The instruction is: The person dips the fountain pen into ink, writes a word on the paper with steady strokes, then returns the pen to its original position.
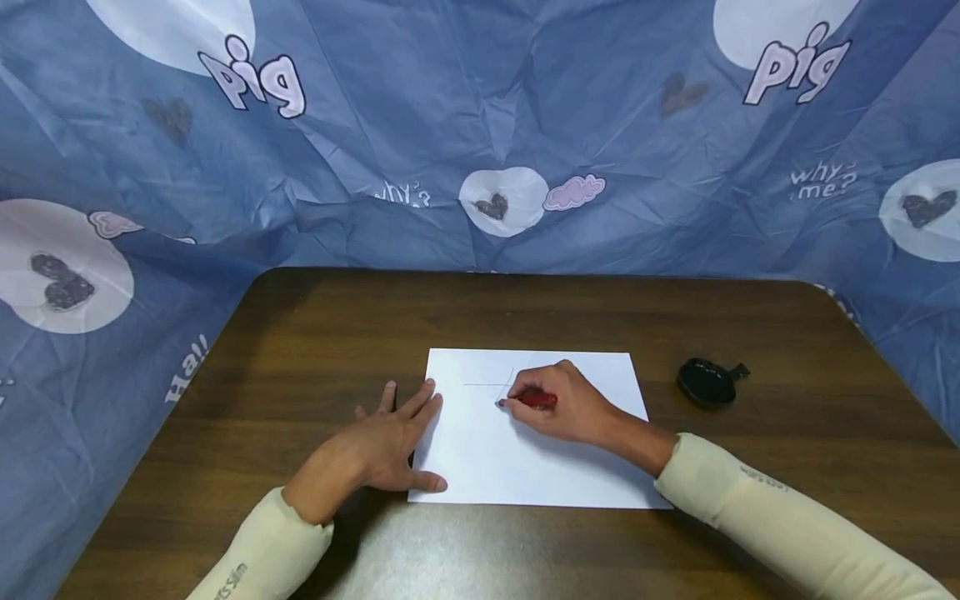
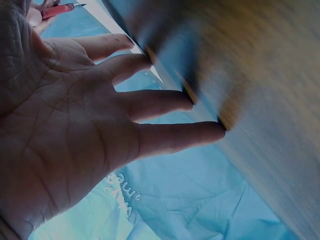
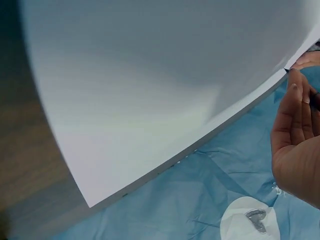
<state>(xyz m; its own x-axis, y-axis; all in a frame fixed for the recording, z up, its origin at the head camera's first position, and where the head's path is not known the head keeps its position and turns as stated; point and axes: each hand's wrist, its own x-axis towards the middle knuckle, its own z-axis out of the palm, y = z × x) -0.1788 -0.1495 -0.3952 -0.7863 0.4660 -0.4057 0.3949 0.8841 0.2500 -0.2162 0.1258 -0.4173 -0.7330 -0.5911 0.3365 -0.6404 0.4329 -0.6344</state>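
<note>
You had only the beginnings of a drawing on the white sheet (image 1: 468, 454), which lay flat on the tabletop (image 1: 322, 333) in front of you: one thin straight line (image 1: 480, 384) ran across its upper part, and a short curved line (image 1: 511, 377) came down at the straight one's right end, meeting or crossing it there. The rest of the paper that showed was bare, so I judged the work to be at an early stage, with the curved stroke in hand and most of the figure left to add; whatever lay beneath your drawing fingers was hidden. Your right hand (image 1: 566, 404) held the red pen (image 1: 538, 400) in a narrow grip, thumb and fingers pinching it close to the point, and that point was at the paper near the lower end of the curve. Your right forearm reached in from the lower right, its cream sleeve (image 1: 787, 508) passing the sheet's near right corner and the wrist crossing over the paper. Your left hand (image 1: 382, 446) held nothing: it was spread wide, palm down, the thumb and the nearest fingertips over the sheet's left edge and the outer fingers beyond it above the wood, a pose that I took for steadying the page. The left wrist view showed the palm arched clear of the surface. To the right, well apart from the paper, sat a small dark dish (image 1: 707, 383) with a stubby handle, which neither hand touched.
</note>
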